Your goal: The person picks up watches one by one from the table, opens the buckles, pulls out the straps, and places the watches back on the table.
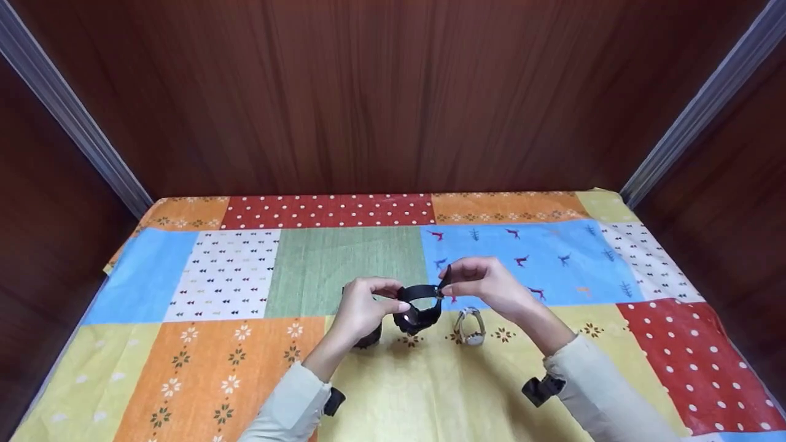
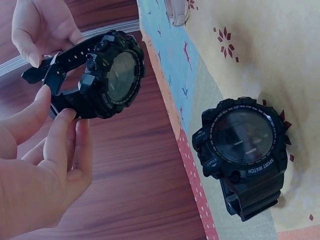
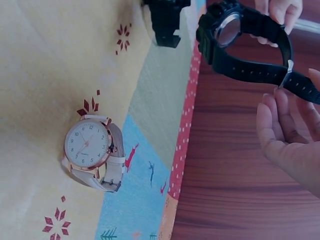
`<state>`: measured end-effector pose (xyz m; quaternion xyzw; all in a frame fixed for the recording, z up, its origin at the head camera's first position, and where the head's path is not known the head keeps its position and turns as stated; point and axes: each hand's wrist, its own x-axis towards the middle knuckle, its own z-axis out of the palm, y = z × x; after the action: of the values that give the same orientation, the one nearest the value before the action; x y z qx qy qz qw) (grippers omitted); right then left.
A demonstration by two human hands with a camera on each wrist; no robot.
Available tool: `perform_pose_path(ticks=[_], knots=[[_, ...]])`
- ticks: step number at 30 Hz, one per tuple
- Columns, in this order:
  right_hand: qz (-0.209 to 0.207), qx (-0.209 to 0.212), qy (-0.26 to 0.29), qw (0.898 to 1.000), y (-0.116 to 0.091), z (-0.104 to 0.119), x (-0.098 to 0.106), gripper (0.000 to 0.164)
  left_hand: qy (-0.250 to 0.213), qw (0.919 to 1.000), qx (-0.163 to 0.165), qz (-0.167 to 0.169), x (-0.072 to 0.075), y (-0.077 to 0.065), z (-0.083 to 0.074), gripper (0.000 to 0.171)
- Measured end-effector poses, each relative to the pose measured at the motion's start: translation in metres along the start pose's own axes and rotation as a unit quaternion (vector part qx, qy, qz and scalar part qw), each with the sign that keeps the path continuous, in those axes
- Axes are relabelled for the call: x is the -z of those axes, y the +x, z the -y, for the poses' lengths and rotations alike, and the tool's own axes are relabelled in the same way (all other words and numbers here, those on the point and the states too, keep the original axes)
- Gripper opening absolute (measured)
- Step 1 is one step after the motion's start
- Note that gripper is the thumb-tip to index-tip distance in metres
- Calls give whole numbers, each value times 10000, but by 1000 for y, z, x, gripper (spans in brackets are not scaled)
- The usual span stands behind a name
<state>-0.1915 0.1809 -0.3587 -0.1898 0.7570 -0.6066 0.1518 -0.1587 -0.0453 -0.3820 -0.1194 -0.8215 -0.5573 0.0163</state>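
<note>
A black digital sports watch [image 2: 122, 77] is held up above the cloth, its strap looped through the buckle [image 3: 288, 70]. My left hand [image 1: 367, 304] pinches the strap beside the watch case between thumb and fingers. On the other side, my right hand [image 1: 485, 283] pinches the strap's free end by the buckle. Below my left hand, a second black sports watch [image 2: 242, 140] stands on the cloth, mostly hidden by that hand in the head view. Near my right forearm stands a wristwatch with a white dial [image 3: 87, 142] and a pale strap, its band closed in a loop.
A patchwork-print cloth [image 1: 209, 368] covers the table. Brown wood-grain panels [image 1: 368, 92] rise behind it and at both sides, with grey metal strips [image 1: 694, 110] at the corners. Small black cameras [image 1: 543, 390] sit on both wrists.
</note>
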Motion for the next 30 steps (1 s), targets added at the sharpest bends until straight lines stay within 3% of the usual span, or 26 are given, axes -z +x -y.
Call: perform_pose_path(ticks=[10, 18, 25, 30], knots=[[159, 76, 254, 9995, -1, -3, 2, 22, -74, 10000, -37, 33, 3, -1, -1, 23], [282, 227, 383, 9986, -1, -3, 7, 28, -189, 9997, 115, 38, 6, -1, -6, 25], [276, 368, 833, 9955, -2, -1, 8, 21, -312, 9995, 59, 18, 9, -1, -9, 26], [87, 422, 694, 9967, -2, 1, 7, 21, -250, 9996, 104, 20, 9, 1, -10, 27]])
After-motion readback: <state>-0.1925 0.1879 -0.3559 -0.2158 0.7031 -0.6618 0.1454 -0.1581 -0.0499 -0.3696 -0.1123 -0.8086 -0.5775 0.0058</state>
